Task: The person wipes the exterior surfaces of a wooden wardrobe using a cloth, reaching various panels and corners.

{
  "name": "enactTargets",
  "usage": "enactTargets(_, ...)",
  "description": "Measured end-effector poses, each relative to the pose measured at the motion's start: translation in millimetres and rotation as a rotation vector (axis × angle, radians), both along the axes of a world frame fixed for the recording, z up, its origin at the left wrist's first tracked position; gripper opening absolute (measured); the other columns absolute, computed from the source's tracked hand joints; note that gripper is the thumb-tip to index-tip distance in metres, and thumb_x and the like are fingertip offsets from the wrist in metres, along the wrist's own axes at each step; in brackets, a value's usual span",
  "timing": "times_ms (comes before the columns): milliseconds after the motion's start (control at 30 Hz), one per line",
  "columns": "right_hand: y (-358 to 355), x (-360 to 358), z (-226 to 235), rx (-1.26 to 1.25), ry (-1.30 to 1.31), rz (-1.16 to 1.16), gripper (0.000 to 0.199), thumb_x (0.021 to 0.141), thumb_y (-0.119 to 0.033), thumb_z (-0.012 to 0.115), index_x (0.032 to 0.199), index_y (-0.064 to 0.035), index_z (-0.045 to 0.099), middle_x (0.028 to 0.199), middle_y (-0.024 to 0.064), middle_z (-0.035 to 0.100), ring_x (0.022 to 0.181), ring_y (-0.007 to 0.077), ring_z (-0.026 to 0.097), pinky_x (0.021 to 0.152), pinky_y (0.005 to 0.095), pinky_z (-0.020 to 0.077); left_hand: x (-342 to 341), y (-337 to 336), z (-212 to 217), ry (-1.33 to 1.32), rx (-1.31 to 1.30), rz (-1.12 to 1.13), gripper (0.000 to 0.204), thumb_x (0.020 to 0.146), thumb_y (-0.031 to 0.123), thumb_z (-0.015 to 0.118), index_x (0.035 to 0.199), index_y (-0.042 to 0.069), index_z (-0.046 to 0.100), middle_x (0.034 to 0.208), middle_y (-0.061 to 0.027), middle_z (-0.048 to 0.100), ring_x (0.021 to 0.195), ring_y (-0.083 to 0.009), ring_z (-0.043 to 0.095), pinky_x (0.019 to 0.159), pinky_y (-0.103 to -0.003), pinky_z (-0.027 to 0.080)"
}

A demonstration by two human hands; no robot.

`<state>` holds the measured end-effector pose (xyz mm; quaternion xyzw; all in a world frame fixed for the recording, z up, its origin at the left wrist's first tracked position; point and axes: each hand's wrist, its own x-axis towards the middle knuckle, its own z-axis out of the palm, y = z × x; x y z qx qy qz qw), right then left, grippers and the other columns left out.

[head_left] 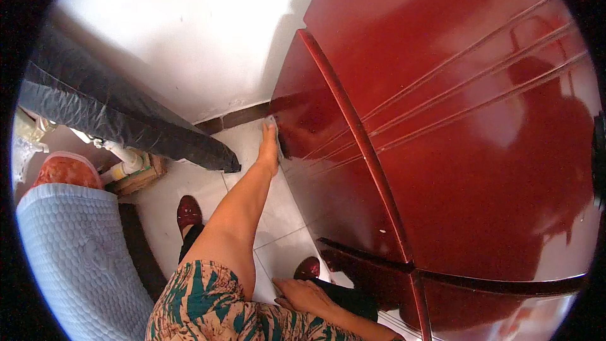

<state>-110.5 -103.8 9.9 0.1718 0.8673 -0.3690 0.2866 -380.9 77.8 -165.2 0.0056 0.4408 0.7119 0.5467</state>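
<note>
My left arm stretches far forward. My left hand [269, 150] presses a thin greyish cloth [273, 120] against the lower side of a glossy dark red cabinet [454, 170], close to the floor. Only the cloth's edges show around the fingers. Nearer to me, my right hand [306, 295] rests by my right knee with its fingers loosely stretched, and I see nothing in it. The cabinet has a raised vertical strip and carved curved lines across its shiny front.
A tall item under a dark grey cover [126, 113] leans at the left. Nearby are white pipes [129, 159] and a bed or seat with a light blue quilted cover [76, 252]. The white wall [189, 38] meets pale floor tiles [278, 215]. My dark red shoes [189, 212] stand below.
</note>
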Motion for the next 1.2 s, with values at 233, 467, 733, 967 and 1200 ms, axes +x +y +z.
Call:
enactTargets(233,-7,7,-26,-0.037,0.041,-0.095,0.052,0.086,-0.029,0.059,0.128,-0.0006,0.046,0.105,0.0214,0.061,0.099,0.0379,0.058,0.08,0.0465,0.0483,72,-11,-20,-0.345,-0.034,-0.016,0.059,0.096,0.053,0.026,0.147,0.026,0.013,0.151,-0.0059,0.022,0.135,-0.0275,0.029,0.108,-0.047,0.029)
enactTargets(467,-7,-12,7,-0.025,0.061,-0.125,0.048,0.087,-0.027,0.059,0.125,0.0006,0.049,0.106,0.0241,0.059,0.099,0.041,0.057,0.084,0.0468,0.047,112,-21,-36,-0.314,-0.06,0.08,0.058,0.097,0.048,0.022,0.148,0.021,0.011,0.153,-0.006,0.018,0.138,-0.0257,0.023,0.111,-0.044,0.02)
enactTargets(733,-11,-10,8,0.06,-0.039,-0.049,0.044,0.088,-0.028,0.057,0.123,-0.0015,0.051,0.11,0.0218,0.06,0.102,0.0388,0.058,0.086,0.0478,0.0468,152,-38,28,-0.404,-0.094,0.02,0.063,0.097,0.049,0.025,0.149,0.023,0.002,0.156,-0.0035,0.008,0.141,-0.026,0.014,0.112,-0.05,0.015)
enactTargets(967,-15,-12,21,0.016,-0.046,-0.036,0.039,0.088,-0.026,0.056,0.119,-0.0025,0.053,0.118,0.023,0.057,0.107,0.0388,0.055,0.089,0.048,0.0445,177,-88,171,-0.498,-0.021,-0.031,0.055,0.099,0.049,0.024,0.14,0.013,0.026,0.145,-0.01,0.033,0.13,-0.0308,0.036,0.108,-0.048,0.028)
enactTargets(1200,-20,-13,22,-0.16,0.195,-0.415,0.037,0.087,-0.027,0.056,0.115,-0.0031,0.057,0.121,0.0231,0.056,0.113,0.0333,0.053,0.094,0.042,0.0408,205,-99,161,-0.457,-0.104,-0.022,0.056,0.099,0.049,0.027,0.134,0.008,0.042,0.138,-0.012,0.045,0.126,-0.0306,0.042,0.108,-0.047,0.03)
